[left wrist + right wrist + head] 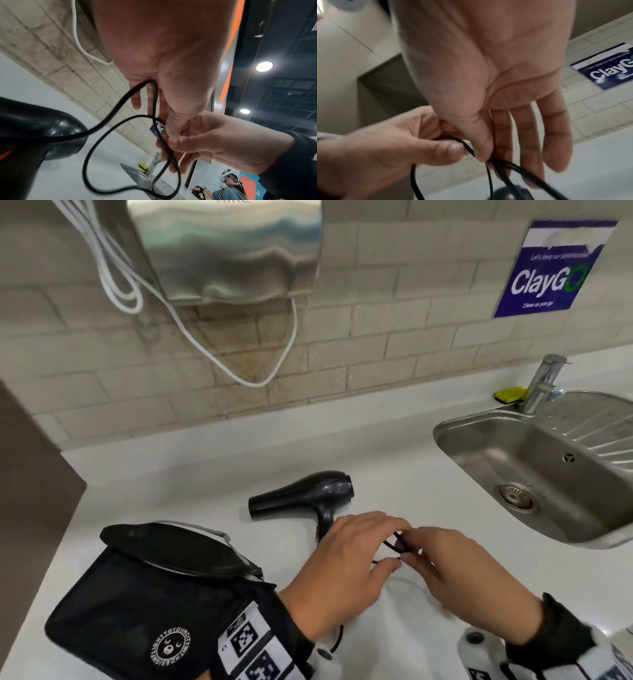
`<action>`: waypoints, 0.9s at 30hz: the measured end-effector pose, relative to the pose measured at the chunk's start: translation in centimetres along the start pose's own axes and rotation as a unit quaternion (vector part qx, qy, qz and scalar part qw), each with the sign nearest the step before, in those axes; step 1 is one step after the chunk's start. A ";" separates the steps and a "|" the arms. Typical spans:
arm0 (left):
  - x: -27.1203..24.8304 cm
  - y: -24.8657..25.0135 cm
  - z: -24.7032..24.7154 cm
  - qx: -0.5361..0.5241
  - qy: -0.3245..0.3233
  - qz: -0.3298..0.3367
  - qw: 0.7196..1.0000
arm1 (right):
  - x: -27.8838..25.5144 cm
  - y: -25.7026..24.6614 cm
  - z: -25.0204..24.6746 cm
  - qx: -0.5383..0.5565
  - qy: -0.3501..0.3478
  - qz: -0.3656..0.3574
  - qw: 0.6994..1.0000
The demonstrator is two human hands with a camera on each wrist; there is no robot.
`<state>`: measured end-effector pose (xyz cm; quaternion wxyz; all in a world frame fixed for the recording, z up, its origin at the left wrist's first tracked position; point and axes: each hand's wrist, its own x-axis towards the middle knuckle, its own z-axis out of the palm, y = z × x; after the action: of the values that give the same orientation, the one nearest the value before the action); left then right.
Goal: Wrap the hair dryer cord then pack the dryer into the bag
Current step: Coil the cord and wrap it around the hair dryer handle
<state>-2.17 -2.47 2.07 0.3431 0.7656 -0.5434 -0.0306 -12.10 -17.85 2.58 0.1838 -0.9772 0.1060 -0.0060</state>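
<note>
A black hair dryer [305,494] lies on its side on the white counter [171,474], nozzle pointing left. Its thin black cord [399,539] runs from the handle into both hands just in front of it. My left hand [390,542] holds loops of cord [85,162] in its curled fingers. My right hand [411,547] pinches the cord [411,177] between thumb and forefinger, right against the left hand's thumb [452,151]. More cord [339,638] trails under my left wrist. A black bag [137,604] lies at the front left, its top flap open.
A steel sink [445,429] with a tap [544,381] and a yellow sponge [510,394] takes up the right. A steel wall unit [233,248] with a hanging white cable [274,371] sits above the counter. A brown panel [30,491] borders the left.
</note>
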 end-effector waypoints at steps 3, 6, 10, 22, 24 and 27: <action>-0.5 0.0 -1.7 -0.019 0.061 -0.003 0.998 | -0.2 -1.3 -2.2 0.098 0.020 -0.033 0.994; -1.3 -0.3 -3.5 -0.031 0.144 0.001 0.989 | 0.1 -2.4 -3.9 0.236 0.021 -0.029 0.971; -2.3 -0.6 -5.8 -0.017 0.234 0.005 0.972 | 0.9 -3.8 -4.6 0.414 0.004 -0.013 0.910; -3.6 0.1 -8.1 0.052 0.169 0.003 0.984 | 2.8 -7.1 -5.1 0.532 -0.018 -0.066 0.844; -3.8 -0.1 -8.4 0.042 0.187 -0.028 0.981 | 3.0 -7.1 -4.8 0.515 0.011 -0.063 0.855; -4.3 -0.2 -9.0 0.014 0.234 -0.073 0.969 | 3.3 -6.4 -4.0 0.466 0.081 -0.041 0.880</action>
<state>0.02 5.69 7.41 0.4467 0.7937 -0.3911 0.1325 -7.80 -14.18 8.50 0.6085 -0.7782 0.0651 -0.1411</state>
